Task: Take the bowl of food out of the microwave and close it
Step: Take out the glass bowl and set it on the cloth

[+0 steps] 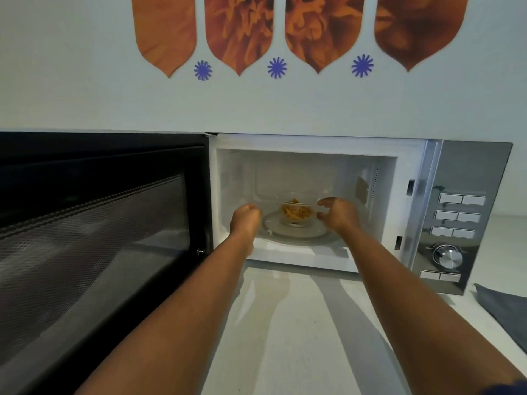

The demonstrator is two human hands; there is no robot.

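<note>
Microwave (pixel 313 206) on the counter (pixel 299 323), door (pixel 99 229) swung fully out to the left, so clear reach into the cavity. Clear glass bowl (pixel 296 213) with orange-yellow food sitting centred on the glass turntable (pixel 296 232), well back from the cavity lip. Both arms extended in, one either side of the bowl, set up for a two-sided lift; probably sensible if the glass is hot. Left hand (pixel 245 219) loosely curled, fingers bent in, holding nothing, just beside the bowl's left flank, not visibly touching. Right hand (pixel 338 213) spread in a C, thumb and fingers apart, empty, close to the right rim; contact not confirmable. Bowl not yet lifted. Door left wide for now, closing comes after the bowl is out. Grey cloth (pixel 504 312) at right on the counter, unused.
</note>
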